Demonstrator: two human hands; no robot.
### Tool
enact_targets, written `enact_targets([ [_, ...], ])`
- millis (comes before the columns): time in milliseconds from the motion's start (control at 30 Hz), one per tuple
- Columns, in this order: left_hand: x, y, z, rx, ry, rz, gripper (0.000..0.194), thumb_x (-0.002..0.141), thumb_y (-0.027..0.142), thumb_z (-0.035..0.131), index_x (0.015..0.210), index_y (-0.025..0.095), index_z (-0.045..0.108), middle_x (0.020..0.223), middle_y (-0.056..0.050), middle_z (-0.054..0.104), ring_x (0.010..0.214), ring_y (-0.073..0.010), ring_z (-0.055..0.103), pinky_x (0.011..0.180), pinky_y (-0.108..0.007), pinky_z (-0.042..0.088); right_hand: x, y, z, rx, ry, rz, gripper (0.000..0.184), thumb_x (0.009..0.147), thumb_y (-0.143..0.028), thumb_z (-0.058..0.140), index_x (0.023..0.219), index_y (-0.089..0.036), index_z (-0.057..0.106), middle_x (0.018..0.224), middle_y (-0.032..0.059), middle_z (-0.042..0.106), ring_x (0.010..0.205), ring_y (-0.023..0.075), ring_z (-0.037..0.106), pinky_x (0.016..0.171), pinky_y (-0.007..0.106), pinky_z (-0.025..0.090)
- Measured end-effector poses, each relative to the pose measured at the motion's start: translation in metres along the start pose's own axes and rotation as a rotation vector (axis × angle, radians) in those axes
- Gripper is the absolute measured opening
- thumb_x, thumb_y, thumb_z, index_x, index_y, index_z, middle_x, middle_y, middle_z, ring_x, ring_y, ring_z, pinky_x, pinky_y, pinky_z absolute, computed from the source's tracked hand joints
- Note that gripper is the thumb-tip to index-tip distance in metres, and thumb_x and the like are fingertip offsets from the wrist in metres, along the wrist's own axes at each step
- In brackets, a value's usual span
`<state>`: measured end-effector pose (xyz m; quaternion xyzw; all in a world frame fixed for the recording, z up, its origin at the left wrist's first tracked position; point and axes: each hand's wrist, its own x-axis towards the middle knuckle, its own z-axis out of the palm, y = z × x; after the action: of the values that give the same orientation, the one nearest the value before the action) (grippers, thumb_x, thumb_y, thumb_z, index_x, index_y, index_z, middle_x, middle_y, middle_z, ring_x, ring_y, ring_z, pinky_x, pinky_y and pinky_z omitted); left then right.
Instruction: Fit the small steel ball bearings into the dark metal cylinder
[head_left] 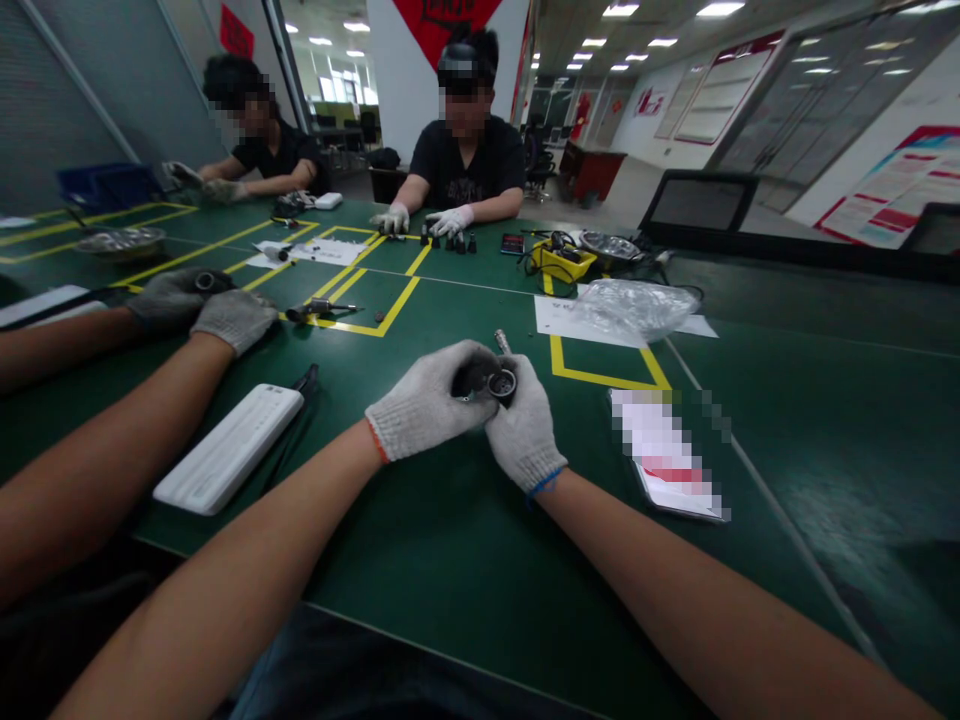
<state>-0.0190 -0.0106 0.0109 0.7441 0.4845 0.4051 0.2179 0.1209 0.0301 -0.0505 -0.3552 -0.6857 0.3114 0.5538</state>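
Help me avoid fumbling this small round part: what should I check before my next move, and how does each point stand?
1. Right hand holding the round part: ok.
2. Left hand gripping firmly: cannot tell; it is curled close beside the part, but its inner side is dark.
3. Inside of the part sound: cannot tell; too small to judge.
4. Phone out from under both hands: ok, it lies to their right.
5. Neighbor's gloved hands apart from yours: ok, they are over to the left.
6. Paper sheet uncovered: not ok; a clear plastic bag lies over part of it.
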Motion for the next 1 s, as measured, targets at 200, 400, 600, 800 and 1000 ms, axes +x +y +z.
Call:
enact_targets([
  [200,0.001,-0.007,0.004,-0.001,-0.005,-0.045,0.034,0.077,0.017,0.076,0.110,0.017,0.068,0.101,-0.004,0.074,0.090,-0.0195,0.068,0.082,-0.035,0.056,-0.006,0.004,0.001,-0.046,0.025,-0.052,0.068,0.082,-0.025,0.063,0.147,-0.026,0.046,0.149,0.0115,0.058,0.135,0.0304,0.059,0.115,0.053,0.048],
  [400,0.002,-0.010,0.004,0.050,-0.047,-0.051,0.036,0.079,0.023,0.078,0.115,0.017,0.073,0.108,-0.007,0.074,0.099,-0.0243,0.070,0.091,-0.041,0.057,-0.011,0.007,0.002,-0.110,-0.023,-0.064,0.083,0.084,-0.018,0.061,0.161,-0.027,0.031,0.162,0.0119,0.046,0.146,0.0321,0.050,0.121,0.058,0.042],
  [600,0.003,-0.015,-0.003,-0.038,0.073,-0.089,0.027,0.091,0.032,0.068,0.112,0.016,0.065,0.108,-0.008,0.073,0.098,-0.0218,0.069,0.090,-0.039,0.057,-0.011,0.002,0.004,-0.047,0.011,-0.018,0.082,0.080,-0.017,0.063,0.157,-0.024,0.035,0.150,0.0154,0.056,0.130,0.0321,0.060,0.110,0.056,0.052],
  [800,0.006,-0.033,-0.019,0.383,0.141,-0.248,0.032,0.090,0.025,0.067,0.120,0.019,0.061,0.110,-0.010,0.073,0.102,-0.0261,0.070,0.092,-0.042,0.056,0.000,0.005,0.003,-0.001,0.100,0.233,0.068,0.077,-0.028,0.064,0.143,-0.020,0.049,0.117,0.0127,0.069,0.096,0.0259,0.067,0.086,0.047,0.058],
  [1000,0.007,-0.051,-0.032,0.675,-0.123,-0.362,0.033,0.087,0.024,0.067,0.120,0.019,0.069,0.111,-0.011,0.074,0.102,-0.0276,0.071,0.093,-0.039,0.057,0.003,0.006,0.002,0.042,0.093,0.288,0.064,0.076,-0.029,0.064,0.138,-0.021,0.053,0.106,0.0085,0.070,0.089,0.0229,0.066,0.082,0.043,0.056],
])
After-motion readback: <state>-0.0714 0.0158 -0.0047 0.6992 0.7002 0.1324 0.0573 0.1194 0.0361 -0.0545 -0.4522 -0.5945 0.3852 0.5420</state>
